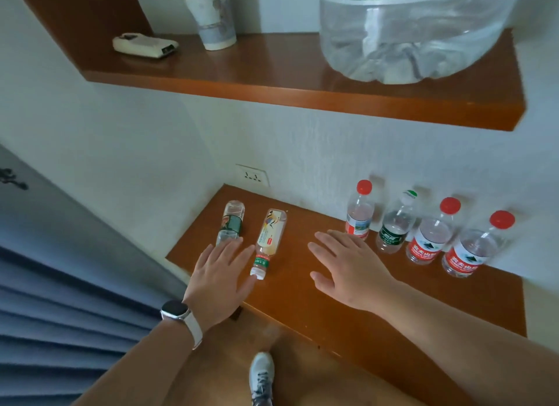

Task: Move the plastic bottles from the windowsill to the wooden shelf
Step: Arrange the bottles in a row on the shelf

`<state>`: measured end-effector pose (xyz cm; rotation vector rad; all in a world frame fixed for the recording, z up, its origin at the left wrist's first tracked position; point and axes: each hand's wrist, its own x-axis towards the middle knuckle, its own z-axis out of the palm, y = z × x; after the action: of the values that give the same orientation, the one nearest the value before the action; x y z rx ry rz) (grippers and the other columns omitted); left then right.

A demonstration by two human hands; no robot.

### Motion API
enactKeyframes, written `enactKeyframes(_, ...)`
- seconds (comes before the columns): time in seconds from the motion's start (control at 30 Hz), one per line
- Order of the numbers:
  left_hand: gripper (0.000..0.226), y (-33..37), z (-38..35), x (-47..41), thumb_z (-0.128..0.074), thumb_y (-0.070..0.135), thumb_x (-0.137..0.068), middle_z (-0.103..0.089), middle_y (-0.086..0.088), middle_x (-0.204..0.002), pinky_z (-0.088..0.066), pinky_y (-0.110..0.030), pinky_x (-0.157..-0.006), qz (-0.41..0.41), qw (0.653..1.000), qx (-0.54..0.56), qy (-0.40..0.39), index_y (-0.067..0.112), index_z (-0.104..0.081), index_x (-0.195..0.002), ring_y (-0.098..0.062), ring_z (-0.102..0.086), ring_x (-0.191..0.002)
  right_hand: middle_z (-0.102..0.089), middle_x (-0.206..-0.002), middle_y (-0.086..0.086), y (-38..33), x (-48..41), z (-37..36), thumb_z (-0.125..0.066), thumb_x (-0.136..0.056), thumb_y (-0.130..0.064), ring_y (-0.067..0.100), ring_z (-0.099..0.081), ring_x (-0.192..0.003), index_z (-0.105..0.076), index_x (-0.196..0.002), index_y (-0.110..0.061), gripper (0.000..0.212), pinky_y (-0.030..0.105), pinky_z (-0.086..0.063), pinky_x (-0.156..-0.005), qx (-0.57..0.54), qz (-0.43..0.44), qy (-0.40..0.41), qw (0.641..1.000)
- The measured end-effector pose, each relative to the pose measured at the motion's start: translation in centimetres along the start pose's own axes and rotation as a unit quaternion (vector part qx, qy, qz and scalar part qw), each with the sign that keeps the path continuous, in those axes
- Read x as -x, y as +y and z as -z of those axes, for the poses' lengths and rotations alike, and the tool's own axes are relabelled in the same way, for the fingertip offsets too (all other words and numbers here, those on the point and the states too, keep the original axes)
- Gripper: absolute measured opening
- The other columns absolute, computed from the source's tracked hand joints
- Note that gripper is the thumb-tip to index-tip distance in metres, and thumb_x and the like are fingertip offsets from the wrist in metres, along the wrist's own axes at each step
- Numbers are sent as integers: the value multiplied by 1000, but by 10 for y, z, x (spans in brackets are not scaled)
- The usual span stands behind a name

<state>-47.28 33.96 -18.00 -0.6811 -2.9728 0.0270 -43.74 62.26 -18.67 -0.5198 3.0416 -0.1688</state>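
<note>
As left hand (219, 280) and right hand (348, 269) spread empty above the shelf (332, 312), two toppled bottles (270, 236) likely need righting.

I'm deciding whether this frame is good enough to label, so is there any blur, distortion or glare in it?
Head view, wide-angle bending curves the upper wooden shelf; head view, the big water jug at the top is smeared; head view, the upright bottles cast faint shadows on the wall; head view, the left hand and right hand look sharp, with no harsh glare.
</note>
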Motion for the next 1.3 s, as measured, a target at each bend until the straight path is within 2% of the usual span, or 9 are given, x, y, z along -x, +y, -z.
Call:
enactKeyframes(0.17, 51, -75, -31, -29, -54, 54, -91, -62, -3, -136, -46, -53, -101, -27, 999, 21, -5, 24, -59, -132, -29, -57, -126, -27, -161, -3, -31, -60, -24, -28, -97, -64, 24, -24, -148, -33, -149, -31, 62, 37, -6, -112, -3, -17, -14, 1000)
enactKeyframes(0.23, 51, -106, -44, -42, -63, 52, -87, -62, -4, -136, -47, -54, -101, -45, 998, 34, -27, 26, -59, -131, -29, -57, -127, -26, -161, -4, -45, -82, -35, -31, -97, -63, 23, -24, -148, -31, -150, -30, 62, 36, -5, -112, -2, -42, -22, 999)
enactKeyframes(0.37, 53, -160, -72, -66, -67, 52, -85, -63, -4, -134, -46, -54, -102, -113, 991, 46, -53, 30, -56, -131, -30, -58, -126, -54, -142, 2, -66, -121, -51, -54, -91, -57, 25, -53, -129, -52, -136, -22, 57, 39, -32, -107, 18, -52, -44, 997)
enactKeyframes(0.43, 52, -182, -85, -77, -66, 51, -86, -63, -4, -134, -43, -53, -103, -134, 988, 48, -65, 29, -57, -132, -30, -58, -125, -58, -138, 3, -72, -136, -57, -59, -90, -54, 26, -56, -125, -55, -133, -19, 56, 41, -40, -104, 14, -76, -41, 996)
enactKeyframes(0.63, 47, -213, -108, -109, -60, 47, -92, -57, -4, -142, -35, -47, -110, -175, 977, 69, -97, 28, -57, -135, -29, -51, -133, -26, -161, 2, -78, -153, -59, -36, -99, -54, 24, -21, -148, -25, -154, -23, 64, 42, -16, -117, 13, -141, -119, 983)
enactKeyframes(0.8, 54, -218, -120, -130, -47, 43, -100, -31, 1, -160, -16, -42, -120, -200, 965, 76, -150, 29, -36, -151, -23, -27, -147, -16, -164, 3, -73, -166, -57, -37, -100, -48, 22, -12, -150, -18, -156, -21, 65, 40, -13, -119, 24, -141, -164, 976)
enactKeyframes(1.1, 73, -222, -133, -170, -55, 16, -94, -15, -3, -165, -12, -42, -122, -263, 941, 21, -211, 33, -20, -156, -23, -12, -151, -7, -165, 11, -57, -211, -85, -52, -97, -29, 30, -3, -151, -15, -157, -23, 70, 46, -6, -119, 58, -26, -168, 984)
enactKeyframes(1.2, 79, -214, -133, -184, -57, 14, -93, -6, -3, -166, -11, -44, -122, -304, 928, -8, -215, 35, -16, -157, -25, -3, -153, -13, -163, 13, -49, -226, -95, -59, -93, -21, 32, -5, -150, -24, -155, -23, 71, 48, 0, -114, 66, 26, -140, 988)
enactKeyframes(1.3, 80, -204, -137, -192, -59, 14, -93, -3, -5, -167, -10, -48, -122, -345, 912, -42, -216, 37, -16, -156, -28, 3, -152, -28, -159, 16, -46, -233, -101, -65, -90, -24, 37, -18, -147, -40, -148, -19, 64, 55, -6, -113, 113, 89, -138, 980)
